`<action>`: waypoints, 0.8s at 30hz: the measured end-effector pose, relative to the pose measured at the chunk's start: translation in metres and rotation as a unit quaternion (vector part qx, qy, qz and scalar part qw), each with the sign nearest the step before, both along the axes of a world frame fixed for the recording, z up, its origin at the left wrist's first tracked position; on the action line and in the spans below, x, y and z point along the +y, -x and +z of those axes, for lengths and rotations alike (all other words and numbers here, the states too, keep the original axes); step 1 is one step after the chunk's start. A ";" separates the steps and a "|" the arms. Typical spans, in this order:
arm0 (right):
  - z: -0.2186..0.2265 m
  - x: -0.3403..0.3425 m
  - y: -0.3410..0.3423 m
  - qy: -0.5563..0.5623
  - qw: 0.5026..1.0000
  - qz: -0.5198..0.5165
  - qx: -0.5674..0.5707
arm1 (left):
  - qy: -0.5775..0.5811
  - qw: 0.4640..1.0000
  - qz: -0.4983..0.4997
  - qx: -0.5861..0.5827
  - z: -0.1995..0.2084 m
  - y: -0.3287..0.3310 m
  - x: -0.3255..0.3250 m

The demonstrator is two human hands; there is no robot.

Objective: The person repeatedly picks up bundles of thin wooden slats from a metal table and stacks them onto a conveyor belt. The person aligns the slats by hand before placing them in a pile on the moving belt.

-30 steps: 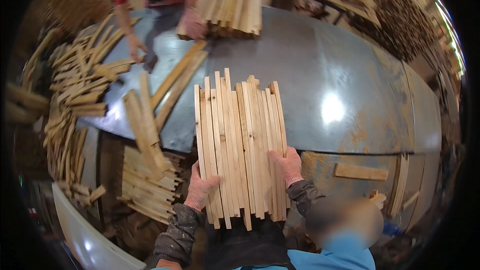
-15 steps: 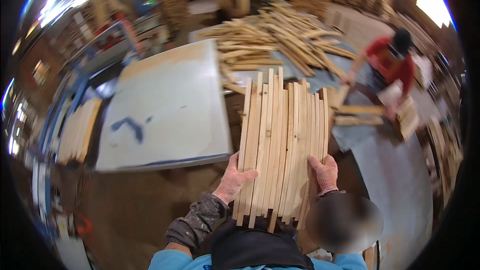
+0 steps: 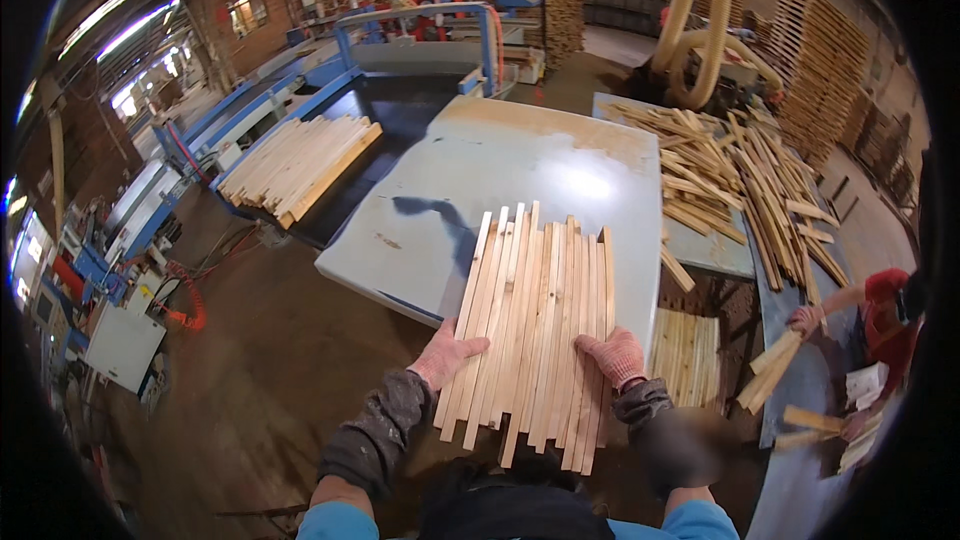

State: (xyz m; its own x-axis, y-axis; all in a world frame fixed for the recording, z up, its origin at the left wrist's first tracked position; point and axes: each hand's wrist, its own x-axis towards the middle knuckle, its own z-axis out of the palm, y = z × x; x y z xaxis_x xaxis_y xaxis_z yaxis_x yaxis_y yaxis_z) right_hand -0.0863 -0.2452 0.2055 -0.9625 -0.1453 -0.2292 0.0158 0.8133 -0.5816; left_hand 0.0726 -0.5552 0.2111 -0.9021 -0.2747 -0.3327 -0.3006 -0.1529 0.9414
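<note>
Between my hands I hold a bundle of wooden strips [image 3: 530, 330], pale and side by side, with uneven ends. My left hand [image 3: 447, 353], in a pinkish knit glove, presses on the bundle's left edge, thumb over the top. On the right edge, my right hand [image 3: 613, 354], gloved alike, clamps it the same way. The far end of the bundle overlaps the near part of a grey-white flat table [image 3: 540, 165] in view; whether it touches the surface I cannot tell. The fingers under the strips are hidden.
Another batch of strips [image 3: 300, 165] lies on a dark machine bed [image 3: 400, 110] to the left. Loose sticks [image 3: 700, 165] are heaped at the right. A co-worker in red [image 3: 885, 310] handles wood at a long grey bench [image 3: 790, 500]. Stacked strips [image 3: 685, 360] sit below, near my right hand.
My view has swung left, bringing the machine bed into fuller sight. I have carried the bundle toward the grey-white table, whose near edge it overlaps in view. Both hands keep their hold.
</note>
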 end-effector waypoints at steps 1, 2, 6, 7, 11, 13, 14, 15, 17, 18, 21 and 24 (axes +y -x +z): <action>0.000 -0.015 0.011 -0.005 1.000 -0.010 -0.006 | 0.032 0.999 -0.015 -0.004 0.001 0.018 -0.015; 0.001 -0.037 0.020 -0.004 1.000 -0.014 -0.012 | 0.068 0.997 -0.024 -0.008 0.007 0.030 -0.036; -0.004 -0.108 0.061 0.035 0.999 -0.025 -0.007 | 0.309 0.945 -0.073 -0.075 0.007 0.098 -0.123; -0.004 -0.131 0.070 0.047 0.999 -0.024 -0.010 | 0.362 0.922 -0.088 -0.108 0.017 0.113 -0.144; -0.011 -0.223 0.115 0.024 1.000 -0.002 -0.003 | 0.471 0.856 -0.073 -0.200 0.008 0.176 -0.231; -0.027 -0.267 0.137 0.076 0.997 0.014 -0.001 | 0.505 0.832 -0.050 -0.225 0.002 0.194 -0.264; -0.029 -0.283 0.147 0.097 0.995 0.017 0.005 | 0.492 0.837 -0.061 -0.233 0.026 0.203 -0.271; -0.018 -0.312 0.152 0.099 0.995 0.012 -0.005 | 0.481 0.838 -0.068 -0.249 0.041 0.208 -0.286; -0.014 -0.363 0.162 0.102 0.994 0.028 -0.005 | 0.528 0.811 -0.051 -0.247 0.033 0.210 -0.323; -0.014 -0.388 0.166 0.104 0.994 0.036 -0.005 | 0.552 0.796 -0.042 -0.246 0.028 0.210 -0.342; -0.016 -0.465 0.172 0.136 0.989 0.064 -0.006 | 0.636 0.739 -0.017 -0.220 -0.002 0.209 -0.416; -0.017 -0.541 0.179 0.170 0.982 0.078 -0.003 | 0.647 0.722 -0.039 -0.241 -0.004 0.218 -0.498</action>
State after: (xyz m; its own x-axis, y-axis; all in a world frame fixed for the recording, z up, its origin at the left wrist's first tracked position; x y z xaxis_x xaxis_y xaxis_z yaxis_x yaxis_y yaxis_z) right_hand -0.2651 -0.7857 0.1882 -0.9215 -0.3591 -0.1479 -0.0888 0.5656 -0.8199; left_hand -0.1457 -1.0528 0.2068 -0.7966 -0.5917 -0.1238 -0.6014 0.7965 0.0628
